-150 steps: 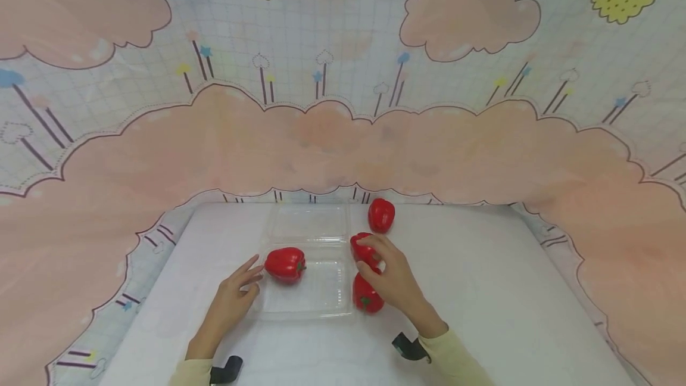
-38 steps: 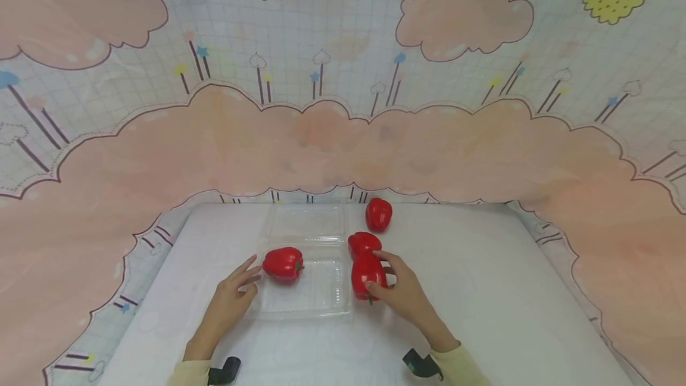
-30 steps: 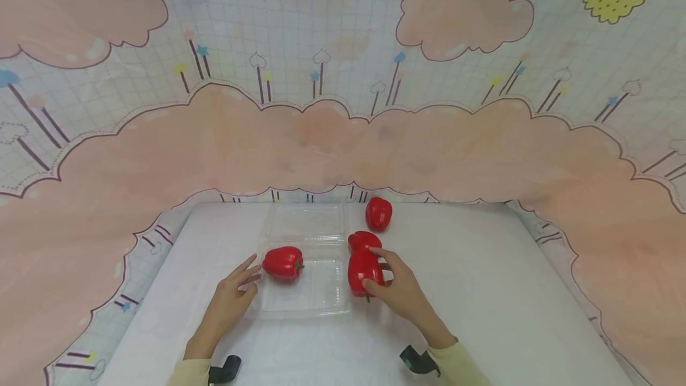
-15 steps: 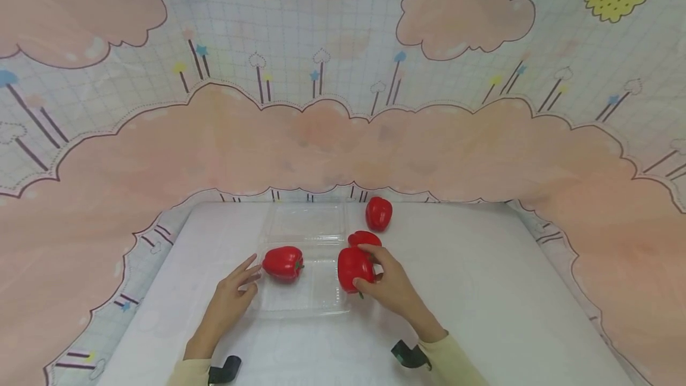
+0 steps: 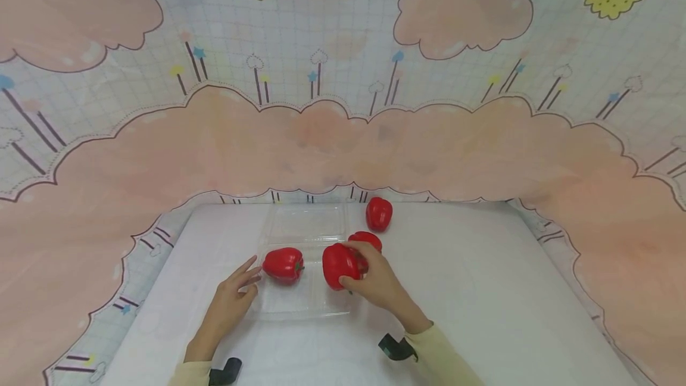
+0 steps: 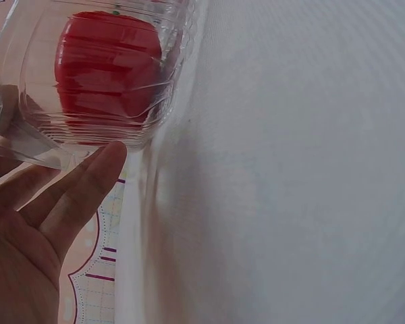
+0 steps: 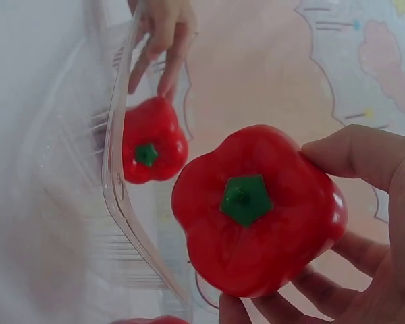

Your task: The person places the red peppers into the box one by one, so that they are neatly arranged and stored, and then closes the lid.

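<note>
My right hand (image 5: 380,282) grips a red bell pepper (image 5: 339,267) with thumb and fingers, over the right part of a clear plastic box (image 5: 300,316). In the right wrist view, the green stem of this bell pepper (image 7: 256,236) faces the camera, and the box wall stands to its left. Another red bell pepper (image 5: 283,265) lies on its side in the box's left part, stem to the right. Beside the box's left wall is my left hand (image 5: 227,308), fingers extended. In the left wrist view its fingertips are right at the clear wall (image 6: 88,138).
One red bell pepper (image 5: 371,238) lies just right of the box, partly hidden by my right hand. Farther back stands another red bell pepper (image 5: 379,214). The box's clear lid (image 5: 306,222) lies folded back on the white table (image 5: 482,279). A printed cloth (image 5: 343,148) hangs behind.
My right hand has taken the nearest bell pepper from beside the box, lifted it and carried it left over the box. The left hand has stayed at the box's left side.
</note>
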### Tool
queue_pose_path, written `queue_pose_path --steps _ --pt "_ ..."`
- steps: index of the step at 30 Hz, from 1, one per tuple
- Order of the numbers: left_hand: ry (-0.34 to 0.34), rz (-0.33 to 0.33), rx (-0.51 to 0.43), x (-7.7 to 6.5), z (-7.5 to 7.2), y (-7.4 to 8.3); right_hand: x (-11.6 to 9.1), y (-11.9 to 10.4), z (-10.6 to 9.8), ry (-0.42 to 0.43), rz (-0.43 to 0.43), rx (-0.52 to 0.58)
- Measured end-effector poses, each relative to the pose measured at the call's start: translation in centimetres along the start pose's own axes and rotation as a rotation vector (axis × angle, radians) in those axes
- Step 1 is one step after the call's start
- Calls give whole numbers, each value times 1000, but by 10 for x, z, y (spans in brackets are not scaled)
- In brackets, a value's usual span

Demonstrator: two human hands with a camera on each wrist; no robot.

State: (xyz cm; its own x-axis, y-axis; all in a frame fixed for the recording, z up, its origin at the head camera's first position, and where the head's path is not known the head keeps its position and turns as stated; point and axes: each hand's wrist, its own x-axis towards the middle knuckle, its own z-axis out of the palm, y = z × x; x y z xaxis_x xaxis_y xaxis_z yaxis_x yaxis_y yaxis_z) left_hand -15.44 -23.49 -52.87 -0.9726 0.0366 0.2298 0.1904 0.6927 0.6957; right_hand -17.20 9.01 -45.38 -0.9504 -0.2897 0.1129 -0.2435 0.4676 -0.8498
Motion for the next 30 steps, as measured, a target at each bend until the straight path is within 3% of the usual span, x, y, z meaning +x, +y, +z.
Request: queue_pose_path --steps 14,30 --pt "-9 -22 -14 1 0 2 18 -1 15 -46 22 -67" --pt "-11 -28 -17 1 0 0 37 7 29 -188 -108 -267"
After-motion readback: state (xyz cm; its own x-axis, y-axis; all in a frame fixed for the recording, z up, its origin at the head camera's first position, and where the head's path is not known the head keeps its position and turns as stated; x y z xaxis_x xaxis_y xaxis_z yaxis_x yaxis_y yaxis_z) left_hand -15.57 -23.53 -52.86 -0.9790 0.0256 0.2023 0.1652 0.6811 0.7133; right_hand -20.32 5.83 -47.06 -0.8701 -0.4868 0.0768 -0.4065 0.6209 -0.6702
